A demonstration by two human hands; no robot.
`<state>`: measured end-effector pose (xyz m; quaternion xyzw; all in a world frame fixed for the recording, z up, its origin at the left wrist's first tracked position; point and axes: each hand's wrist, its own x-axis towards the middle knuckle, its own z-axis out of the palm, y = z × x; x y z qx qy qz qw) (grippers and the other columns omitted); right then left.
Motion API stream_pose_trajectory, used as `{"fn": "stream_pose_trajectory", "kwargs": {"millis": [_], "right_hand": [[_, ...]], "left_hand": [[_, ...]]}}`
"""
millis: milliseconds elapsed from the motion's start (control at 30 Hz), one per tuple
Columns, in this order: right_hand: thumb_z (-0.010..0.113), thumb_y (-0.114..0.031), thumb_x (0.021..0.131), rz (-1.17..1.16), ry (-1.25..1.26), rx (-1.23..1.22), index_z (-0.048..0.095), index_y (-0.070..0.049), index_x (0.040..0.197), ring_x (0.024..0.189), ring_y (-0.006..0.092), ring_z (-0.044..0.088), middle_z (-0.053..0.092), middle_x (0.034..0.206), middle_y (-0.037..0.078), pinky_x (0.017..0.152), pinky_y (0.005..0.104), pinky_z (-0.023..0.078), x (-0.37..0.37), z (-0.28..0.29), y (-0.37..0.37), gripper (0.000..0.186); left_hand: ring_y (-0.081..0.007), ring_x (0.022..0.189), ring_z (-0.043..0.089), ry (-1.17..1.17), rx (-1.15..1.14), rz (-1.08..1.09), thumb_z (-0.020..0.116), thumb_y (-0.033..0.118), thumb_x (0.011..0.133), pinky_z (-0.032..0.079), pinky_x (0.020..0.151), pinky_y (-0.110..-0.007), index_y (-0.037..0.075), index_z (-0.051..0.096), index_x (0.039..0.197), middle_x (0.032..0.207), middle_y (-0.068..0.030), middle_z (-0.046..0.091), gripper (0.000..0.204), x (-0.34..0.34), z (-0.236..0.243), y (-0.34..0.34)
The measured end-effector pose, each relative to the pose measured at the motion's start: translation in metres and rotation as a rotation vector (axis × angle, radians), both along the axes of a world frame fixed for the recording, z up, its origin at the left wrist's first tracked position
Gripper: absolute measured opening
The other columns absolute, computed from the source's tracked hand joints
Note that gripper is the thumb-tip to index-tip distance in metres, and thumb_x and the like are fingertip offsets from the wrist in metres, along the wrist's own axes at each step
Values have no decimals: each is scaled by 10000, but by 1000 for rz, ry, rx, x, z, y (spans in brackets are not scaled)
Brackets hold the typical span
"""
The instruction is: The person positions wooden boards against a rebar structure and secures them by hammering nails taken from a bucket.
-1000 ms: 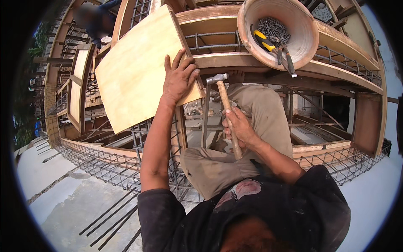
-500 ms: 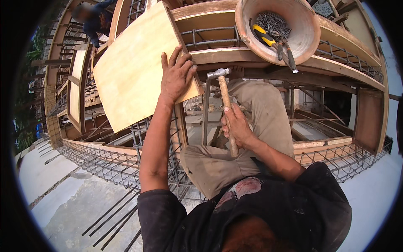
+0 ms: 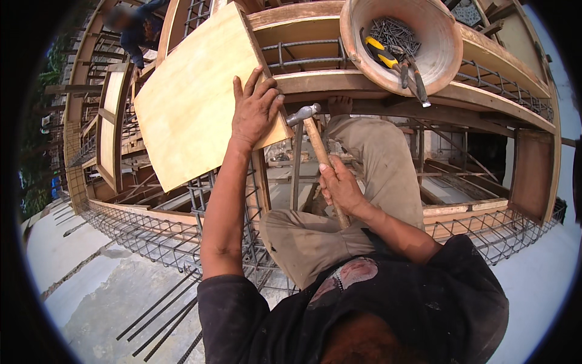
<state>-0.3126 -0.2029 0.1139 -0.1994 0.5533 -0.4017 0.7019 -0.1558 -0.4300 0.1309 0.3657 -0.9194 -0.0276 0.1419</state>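
My left hand (image 3: 256,112) lies flat with spread fingers on the right edge of a pale plywood panel (image 3: 191,97), which has a wooden batten along that edge. In my right hand (image 3: 342,187) is a hammer (image 3: 316,141), gripped around its wooden handle. Its metal head is close against the panel's battened edge, just right of my left hand; whether it touches I cannot tell. Beyond, a clay-coloured bucket (image 3: 445,36) holds many loose nails (image 3: 393,35) and yellow-and-black handled pliers (image 3: 381,53). Another tool (image 3: 419,88) with a dark handle hangs over the bucket's rim.
Wooden formwork beams (image 3: 485,100) with steel bars inside run across the far side. A rebar cage (image 3: 145,233) crosses in front, with loose bars (image 3: 163,315) jutting over concrete at the near left. Gaps open below the timber. Another person (image 3: 138,30) is at the far left.
The hammer has swung left, its head moving from beside the panel to its battened edge. My left hand and the panel stay in place.
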Motion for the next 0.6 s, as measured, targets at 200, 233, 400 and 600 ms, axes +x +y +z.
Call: {"fn": "stream_pose_trajectory", "kwargs": {"millis": [200, 233, 400, 600], "right_hand": [[453, -294, 1070, 20, -14, -5, 431, -105, 1147, 506, 63, 448, 475, 736, -1, 404, 238, 408, -1, -1, 3, 205], [454, -296, 1069, 22, 17, -21, 429, -106, 1144, 507, 63, 449, 476, 736, -1, 405, 238, 410, 0, 0, 4, 206], [460, -297, 1068, 66, 42, -16, 431, -106, 1117, 510, 63, 454, 480, 743, -1, 410, 240, 416, -5, 5, 5, 199], [458, -300, 1068, 81, 45, -10, 439, -117, 1101, 511, 65, 454, 484, 747, -1, 420, 247, 426, -16, 3, 3, 186]], "left_hand": [[-256, 1473, 293, -16, 11, 22, 607, 308, 956, 93, 1198, -625, 143, 672, 1020, 1279, 12, 594, 189, 0, -2, -1], [-257, 1472, 294, -20, 8, 24, 607, 308, 956, 93, 1198, -626, 144, 672, 1020, 1279, 12, 593, 188, -1, -2, -1], [-259, 1473, 292, -27, 5, 31, 607, 308, 955, 100, 1195, -631, 146, 674, 1019, 1281, 12, 592, 186, 0, -2, 0], [-261, 1476, 287, -44, 13, 30, 606, 306, 954, 95, 1201, -630, 137, 675, 1012, 1288, 11, 591, 192, -1, 0, 0]]}}
